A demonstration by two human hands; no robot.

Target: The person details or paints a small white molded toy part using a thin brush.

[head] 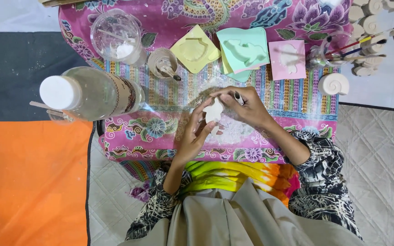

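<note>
A small white plaster figure (214, 110) sits pinched between both hands above the near middle of the low table (128, 136), which is draped in a pink patterned cloth. The left hand (194, 134) cups it from below, fingers curled up against its underside; the right hand (245, 105) closes over its top edge, thumb and forefinger pressed to it, with a thin dark-tipped tool (238, 98) tucked between the fingers (a pen or a blade, hard to tell at this size). White dust lies on the cloth under the hands.

Along the far edge lie three flat moulds: a yellow shell mould (194, 49), a mint green mould (244, 51) and a pink mould (287, 59). Left of them stand a small cup (163, 63) and a clear plastic tub (116, 37). A large clear bottle (87, 93) overhangs the left edge. One white spiral shell cast (334, 84) sits at the right edge, just below a jar of brushes (318, 55). The near edge on either side of the hands lies bare.
</note>
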